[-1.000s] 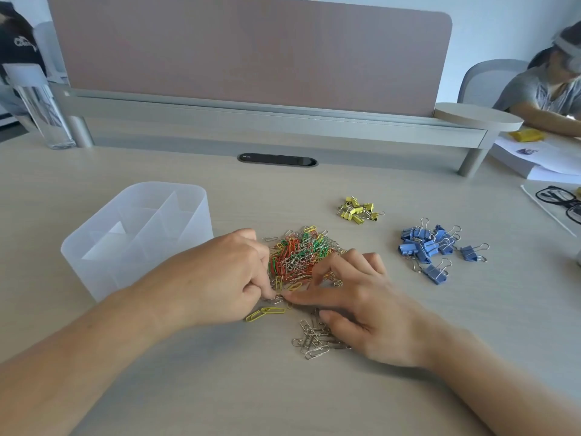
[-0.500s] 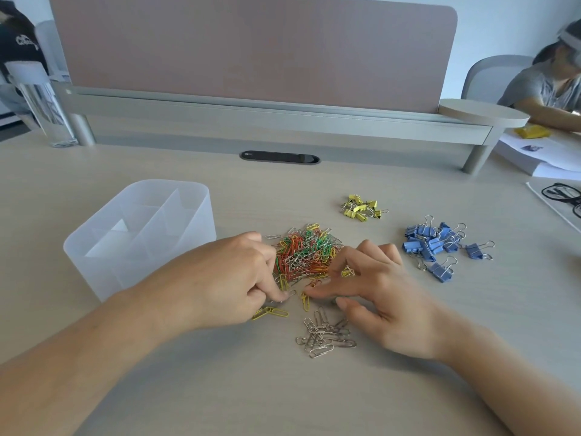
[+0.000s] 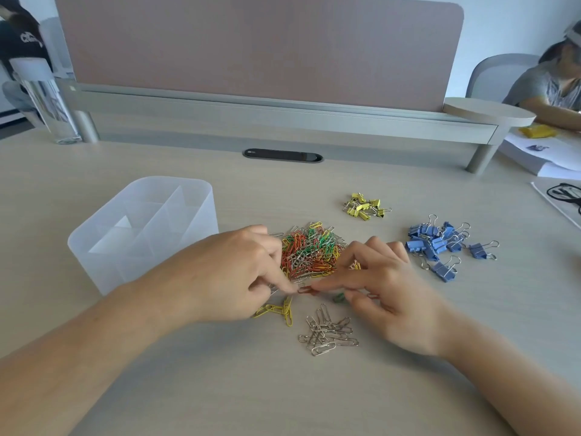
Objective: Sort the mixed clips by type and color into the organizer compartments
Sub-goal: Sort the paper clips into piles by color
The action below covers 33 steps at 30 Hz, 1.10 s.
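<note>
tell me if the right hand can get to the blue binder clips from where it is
Probably yes. The blue binder clips lie in the open just right of the right hand, with only bare desk between. Its index fingertip is on a red paper clip, which it would leave first.

One translucent organizer (image 3: pixel 188 215) stands on the tabletop. The loose clips form five groups: one mixed heap of paper clips (image 3: pixel 311 250), too tangled to count; about four yellow paper clips (image 3: pixel 276 309); roughly a dozen silver paper clips (image 3: pixel 327 335); one cluster of yellow binder clips (image 3: pixel 364 206); about ten blue binder clips (image 3: pixel 437 240). One orange clip (image 3: pixel 306 290) and one green clip (image 3: pixel 339 298) sit singly
</note>
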{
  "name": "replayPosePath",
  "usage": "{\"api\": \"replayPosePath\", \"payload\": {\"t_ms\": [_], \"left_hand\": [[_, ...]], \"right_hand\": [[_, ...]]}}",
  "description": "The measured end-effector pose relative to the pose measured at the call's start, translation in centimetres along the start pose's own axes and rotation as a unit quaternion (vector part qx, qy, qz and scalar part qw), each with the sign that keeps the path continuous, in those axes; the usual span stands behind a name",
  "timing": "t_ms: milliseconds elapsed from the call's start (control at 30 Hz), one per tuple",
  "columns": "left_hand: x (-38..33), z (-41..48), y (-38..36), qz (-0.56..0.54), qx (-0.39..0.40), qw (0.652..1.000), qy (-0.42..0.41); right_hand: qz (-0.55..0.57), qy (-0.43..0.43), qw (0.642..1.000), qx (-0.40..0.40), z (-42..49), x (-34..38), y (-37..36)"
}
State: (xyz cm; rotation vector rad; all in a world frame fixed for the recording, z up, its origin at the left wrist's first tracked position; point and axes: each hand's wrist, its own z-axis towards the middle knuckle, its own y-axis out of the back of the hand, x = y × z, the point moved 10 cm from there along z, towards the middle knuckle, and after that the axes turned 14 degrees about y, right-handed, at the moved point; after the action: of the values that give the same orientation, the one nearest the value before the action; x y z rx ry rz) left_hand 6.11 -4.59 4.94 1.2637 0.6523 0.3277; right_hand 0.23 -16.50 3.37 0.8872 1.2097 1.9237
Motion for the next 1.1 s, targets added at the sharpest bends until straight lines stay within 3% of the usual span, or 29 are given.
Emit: {"api": "replayPosePath", "payload": {"t_ms": [167, 367, 500, 833, 1100], "left_hand": [[-0.8, -0.4, -0.6, -0.003, 0.033, 0.999, -0.035], [0.1, 0.1, 0.3, 0.001, -0.023, 1.000, -0.008], [-0.2, 0.1, -0.4, 0.020, -0.015, 1.000, -0.012], [-0.3, 0.1, -0.8, 0.038, -0.014, 0.999, -0.020], [0.0, 0.2, -0.6, 0.036, -0.025, 0.999, -0.014]], "right_hand": [[-0.028, -0.011, 1.000, 0.008, -0.2, -1.0, -0.3], [0.010, -0.027, 0.998, -0.058, -0.6, -1.9, 1.2], [0.036, -0.042, 0.996, -0.072, -1.2, -3.2, 1.7], [0.062, -0.028, 0.997, -0.030, -1.1, -2.6, 1.4], [-0.010, -0.012, 0.999, 0.037, -0.7, -2.2, -0.2]]}}
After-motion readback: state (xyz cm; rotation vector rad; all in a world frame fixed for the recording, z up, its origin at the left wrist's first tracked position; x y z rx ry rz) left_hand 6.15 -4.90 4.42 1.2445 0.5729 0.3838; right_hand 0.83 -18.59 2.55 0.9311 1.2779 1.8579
